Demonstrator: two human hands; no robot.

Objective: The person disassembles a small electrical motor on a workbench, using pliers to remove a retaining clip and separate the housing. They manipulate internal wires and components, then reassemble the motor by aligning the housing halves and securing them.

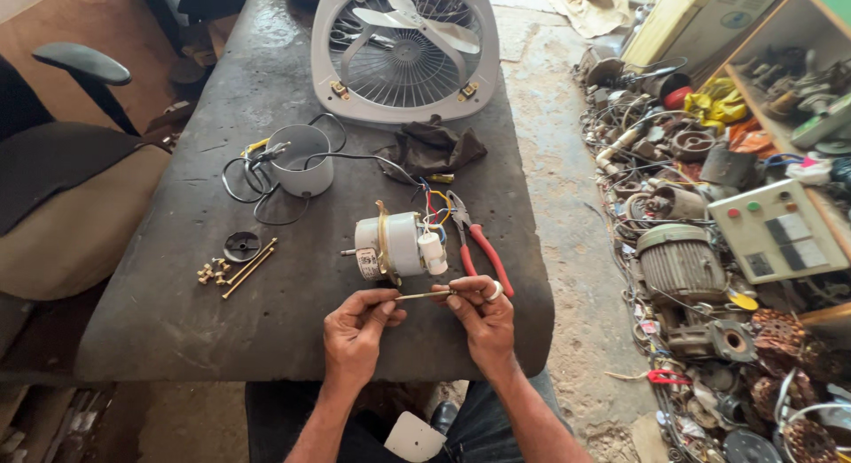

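Workbench (177, 321): our dark, worn surface.
Left hand (355, 332): we pinch a brass rod (424, 295).
Right hand (481, 314): we grip its other end.
Motor (394, 244): just beyond.

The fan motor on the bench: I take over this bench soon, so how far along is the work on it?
Done: the fan motor is out of the fan housing and its cover cup lies apart. In hand: the left hand and right hand hold one long bolt between them. Left: more bolts and nuts lie loose, pliers beside the motor.
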